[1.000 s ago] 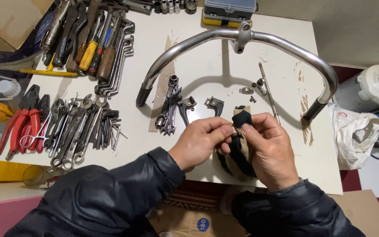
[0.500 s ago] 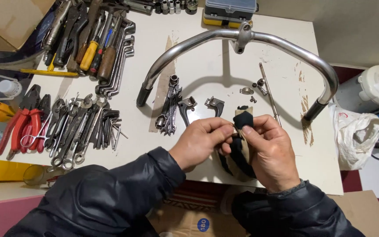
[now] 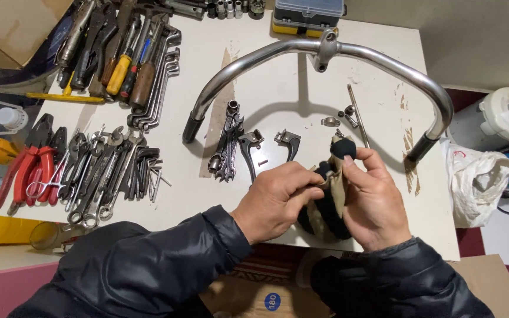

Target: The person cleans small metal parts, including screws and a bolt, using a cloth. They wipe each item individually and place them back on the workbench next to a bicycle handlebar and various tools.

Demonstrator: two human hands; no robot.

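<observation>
Both my hands hold a black-and-tan striped cloth [image 3: 331,203] over the near edge of the white table [image 3: 278,88]. My right hand [image 3: 378,200] grips the cloth and pushes up its rounded black end with thumb and fingers. My left hand [image 3: 278,197] pinches the cloth's left side near its top. Whether something small is wrapped inside the cloth is hidden. Just beyond my hands lie two metal brake levers [image 3: 266,147] and a small loose screw [image 3: 262,161].
A chrome handlebar [image 3: 319,50] arches across the table's far half. A thin rod [image 3: 357,115] and small fittings [image 3: 340,121] lie under it. Wrenches, pliers and screwdrivers [image 3: 89,118] crowd the left. A parts box [image 3: 307,15] stands at the back, a white plastic bag [image 3: 478,182] at right.
My hands shifted slightly right and the cloth's black end rose higher between my right thumb and fingers. The left hand's fingers moved onto the cloth's side.
</observation>
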